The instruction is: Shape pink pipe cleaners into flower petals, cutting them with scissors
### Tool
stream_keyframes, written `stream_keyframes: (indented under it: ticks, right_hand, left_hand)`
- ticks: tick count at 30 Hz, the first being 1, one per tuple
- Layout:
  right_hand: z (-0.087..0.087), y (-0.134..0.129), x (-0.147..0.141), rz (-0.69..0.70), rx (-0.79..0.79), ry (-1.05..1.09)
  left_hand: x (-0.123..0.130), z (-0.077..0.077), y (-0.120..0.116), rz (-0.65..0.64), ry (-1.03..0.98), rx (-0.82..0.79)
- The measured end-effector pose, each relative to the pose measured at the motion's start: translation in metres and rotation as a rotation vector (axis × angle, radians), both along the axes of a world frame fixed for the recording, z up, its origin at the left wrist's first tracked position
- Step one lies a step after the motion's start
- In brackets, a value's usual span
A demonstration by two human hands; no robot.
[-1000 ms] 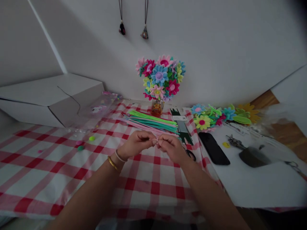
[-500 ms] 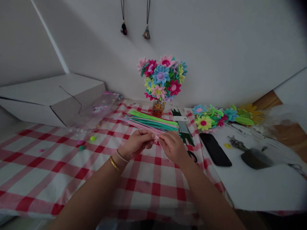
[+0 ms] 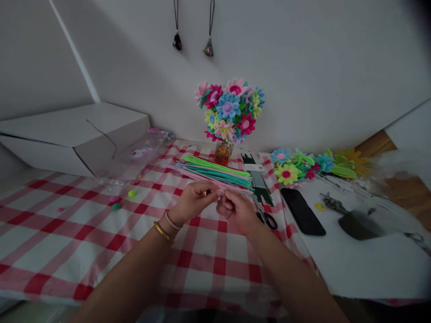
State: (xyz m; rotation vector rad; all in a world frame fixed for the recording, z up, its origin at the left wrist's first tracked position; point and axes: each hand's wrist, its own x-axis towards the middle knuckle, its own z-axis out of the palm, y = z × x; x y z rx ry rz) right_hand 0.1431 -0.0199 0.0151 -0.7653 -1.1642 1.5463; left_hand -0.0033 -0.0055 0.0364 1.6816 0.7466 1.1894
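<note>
My left hand (image 3: 195, 202) and my right hand (image 3: 239, 211) meet fingertip to fingertip above the checked cloth, both pinched closed. Between them is a small pink pipe cleaner (image 3: 221, 191), mostly covered by the fingers. Just beyond lies a bundle of green, teal and pink pipe cleaners (image 3: 215, 172). Black-handled scissors (image 3: 270, 221) rest beside my right wrist, partly hidden by it. Behind the bundle, a glass vase (image 3: 222, 152) holds fuzzy pipe-cleaner flowers (image 3: 227, 108) in several colours.
A white box (image 3: 111, 143) and a clear plastic bag (image 3: 134, 157) sit at the left, near small pompoms (image 3: 116, 206). Dark green stems (image 3: 264, 195) lie right of the bundle. Farther right are a phone (image 3: 302, 211), keys (image 3: 333, 202) and more fuzzy flowers (image 3: 286, 174).
My fingers have shifted around the pink pipe cleaner, and less of it shows. The right hand's fingers are curled more, and more of the scissors is visible. The view has moved slightly.
</note>
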Motion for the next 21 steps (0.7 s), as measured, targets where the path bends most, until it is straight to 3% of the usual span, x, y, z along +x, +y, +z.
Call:
stream_keyframes:
  ticks: [4, 6, 14, 21]
  right_hand:
    - [0.003, 0.003, 0.007, -0.101, 0.081, -0.043]
    - [0.005, 0.003, 0.010, -0.149, 0.147, -0.145]
    - [0.009, 0.003, 0.013, -0.122, 0.191, -0.195]
    - [0.001, 0.002, 0.010, -0.018, 0.088, 0.086]
  left_hand:
    - [0.003, -0.007, 0.004, -0.134, -0.263, -0.373]
    - [0.003, -0.009, 0.006, -0.182, -0.336, -0.478]
    - [-0.001, -0.008, 0.009, -0.176, -0.267, -0.465]
    - [-0.001, -0.007, 0.005, -0.251, -0.390, -0.648]
